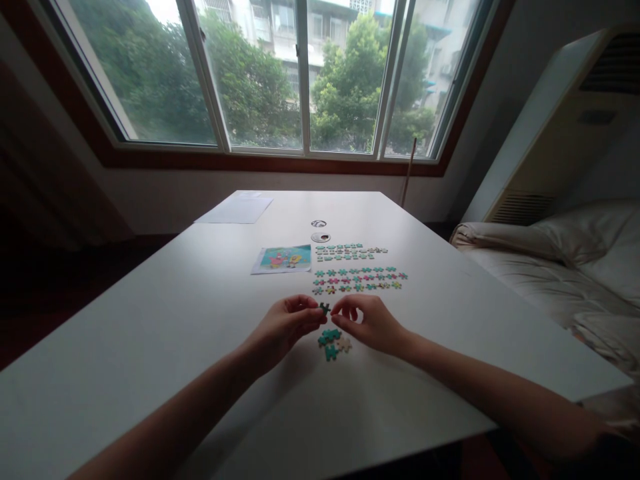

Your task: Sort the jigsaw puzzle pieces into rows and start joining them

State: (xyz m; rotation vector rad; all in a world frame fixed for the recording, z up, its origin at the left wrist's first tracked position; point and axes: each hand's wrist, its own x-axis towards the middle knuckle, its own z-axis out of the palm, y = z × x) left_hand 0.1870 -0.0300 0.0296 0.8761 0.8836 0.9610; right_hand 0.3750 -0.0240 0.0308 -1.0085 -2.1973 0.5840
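My left hand pinches a small dark green puzzle piece just above the white table. My right hand hovers right beside it with fingers curled in a pinch; I cannot make out anything in them. Under both hands lie a few loose teal and pale puzzle pieces. Farther back, several pieces are laid out in rows, with another row behind them. A colourful reference picture lies to the left of the rows.
Two small round lids or discs sit behind the rows. A white sheet of paper lies at the far left corner. A sofa with pale cushions stands right of the table. A wide window fills the far wall.
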